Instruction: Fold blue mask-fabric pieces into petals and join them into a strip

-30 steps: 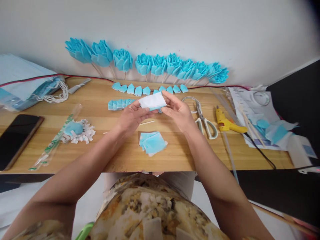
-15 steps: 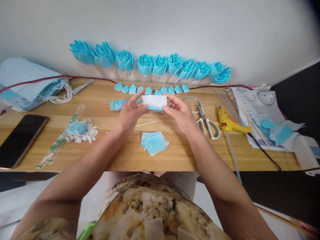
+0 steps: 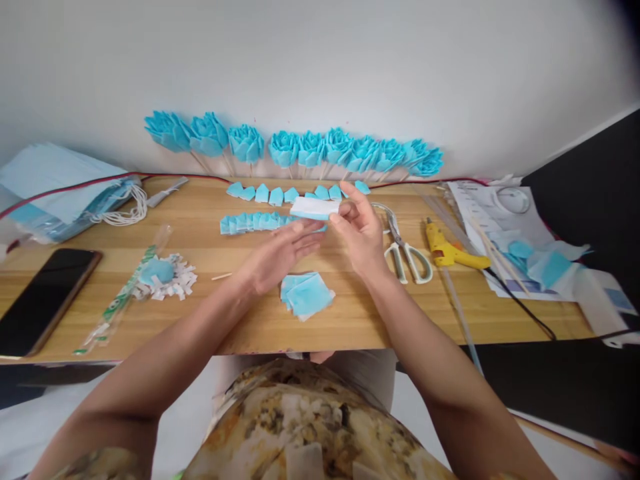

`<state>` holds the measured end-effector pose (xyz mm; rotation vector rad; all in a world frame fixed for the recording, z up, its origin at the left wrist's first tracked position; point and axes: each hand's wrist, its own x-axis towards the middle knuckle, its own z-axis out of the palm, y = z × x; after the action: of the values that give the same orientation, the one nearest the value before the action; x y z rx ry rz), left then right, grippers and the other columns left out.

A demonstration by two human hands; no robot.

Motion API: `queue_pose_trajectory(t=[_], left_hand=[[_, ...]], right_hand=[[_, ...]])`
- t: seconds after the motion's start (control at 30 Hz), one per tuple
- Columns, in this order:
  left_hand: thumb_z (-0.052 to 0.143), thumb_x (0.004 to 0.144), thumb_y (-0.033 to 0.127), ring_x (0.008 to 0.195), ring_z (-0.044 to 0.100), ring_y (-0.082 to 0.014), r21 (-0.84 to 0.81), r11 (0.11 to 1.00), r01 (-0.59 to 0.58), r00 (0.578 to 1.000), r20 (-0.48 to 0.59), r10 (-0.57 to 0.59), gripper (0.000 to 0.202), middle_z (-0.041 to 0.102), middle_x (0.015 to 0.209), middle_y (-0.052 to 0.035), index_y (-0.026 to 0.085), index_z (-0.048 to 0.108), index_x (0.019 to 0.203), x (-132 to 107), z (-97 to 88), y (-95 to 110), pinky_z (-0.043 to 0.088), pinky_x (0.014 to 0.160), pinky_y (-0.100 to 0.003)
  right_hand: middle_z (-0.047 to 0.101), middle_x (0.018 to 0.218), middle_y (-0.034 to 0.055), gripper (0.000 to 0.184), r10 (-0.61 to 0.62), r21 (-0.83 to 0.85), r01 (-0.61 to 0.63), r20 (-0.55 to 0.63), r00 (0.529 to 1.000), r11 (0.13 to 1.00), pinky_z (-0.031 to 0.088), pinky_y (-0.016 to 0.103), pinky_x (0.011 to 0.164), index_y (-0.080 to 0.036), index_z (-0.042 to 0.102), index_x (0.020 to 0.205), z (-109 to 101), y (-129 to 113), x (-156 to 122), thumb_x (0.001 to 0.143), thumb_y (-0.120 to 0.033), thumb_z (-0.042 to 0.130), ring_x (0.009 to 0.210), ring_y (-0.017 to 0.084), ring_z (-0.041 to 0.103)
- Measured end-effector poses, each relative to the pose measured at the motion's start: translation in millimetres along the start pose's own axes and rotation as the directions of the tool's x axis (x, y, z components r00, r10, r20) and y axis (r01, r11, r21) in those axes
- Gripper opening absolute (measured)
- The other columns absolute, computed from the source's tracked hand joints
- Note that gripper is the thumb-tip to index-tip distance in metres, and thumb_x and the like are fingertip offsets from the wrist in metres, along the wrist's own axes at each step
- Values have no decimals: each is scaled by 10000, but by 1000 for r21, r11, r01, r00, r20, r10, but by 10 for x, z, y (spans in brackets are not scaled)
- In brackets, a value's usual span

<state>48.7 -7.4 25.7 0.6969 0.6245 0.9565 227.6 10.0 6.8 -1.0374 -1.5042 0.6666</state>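
My right hand (image 3: 361, 235) pinches the right end of a folded piece of fabric (image 3: 311, 207), white on top with a light blue strip along its near edge. Below and left of that piece, my left hand (image 3: 280, 257) is open, its fingers stretched to the right; whether they touch it I cannot tell. Small stacked light blue fabric pieces (image 3: 307, 297) lie on the table nearer to me. Behind the hands are a row of separate blue folded petals (image 3: 277, 196) and a closer, overlapping row of blue folded pieces (image 3: 250, 223), partly hidden.
Blue fabric roses (image 3: 247, 143) on sticks lean against the wall. Scissors (image 3: 410, 260), a yellow glue gun (image 3: 445, 248) and paper with scraps (image 3: 500, 220) lie right. On the left are a phone (image 3: 47, 300), a blue pad with white strips (image 3: 157, 271) and bagged blue sheets (image 3: 65, 180).
My left hand has let go of the fabric piece's left end and moved down, fingers now straight. The right hand still holds the piece, now tilted flatter. The view has shifted slightly.
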Motion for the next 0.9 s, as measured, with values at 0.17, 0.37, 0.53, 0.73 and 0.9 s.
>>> queue_pose_trajectory(t=[0.17, 0.37, 0.53, 0.73, 0.9], left_hand=[[826, 768, 311, 1169, 670, -245, -24, 999, -37, 999, -17, 36, 186, 762, 1105, -75, 170, 707, 794, 16, -49, -37, 477, 1028, -362], [772, 806, 306, 1057, 705, -223, -20, 995, -94, 990, -108, 92, 147, 781, 1000, -71, 176, 711, 836, 37, -86, 46, 500, 943, -344], [776, 773, 312, 909, 714, -226, 160, 977, -141, 981, -109, 160, 185, 764, 814, -66, 159, 689, 717, 24, -101, 57, 498, 910, -367], [786, 747, 440, 783, 665, -185, 464, 883, -68, 995, -34, 95, 289, 745, 763, -41, 155, 736, 749, -19, -106, 45, 494, 895, -362], [764, 735, 506, 752, 650, -184, 619, 783, -57, 997, -10, 81, 349, 724, 718, -31, 162, 717, 698, -47, -58, 84, 499, 812, -330]], right_hand=[[683, 962, 30, 570, -5, -11, 6, 39, 999, 1000, 569, 388, 897, -305, 515, 1429, 71, -26, -75, 903, -485, 642, 862, 190, 648], [696, 909, 12, 578, 68, 105, -84, 148, 987, 991, 565, 387, 891, -300, 555, 1393, 100, 1, -82, 865, -486, 700, 866, 194, 667], [728, 1080, 31, 513, 174, 210, -207, 165, 971, 956, 551, 380, 908, -299, 608, 1340, 0, -21, -6, 914, -583, 591, 1002, 207, 679], [706, 891, 3, 368, 257, 215, -345, 352, 900, 913, 509, 281, 722, -237, 734, 1000, -36, -114, -23, 869, -573, 662, 811, 161, 640], [602, 730, -33, 304, 294, 228, -392, 367, 883, 891, 429, 237, 584, -213, 670, 836, 6, -165, -46, 773, -489, 782, 637, 107, 528]])
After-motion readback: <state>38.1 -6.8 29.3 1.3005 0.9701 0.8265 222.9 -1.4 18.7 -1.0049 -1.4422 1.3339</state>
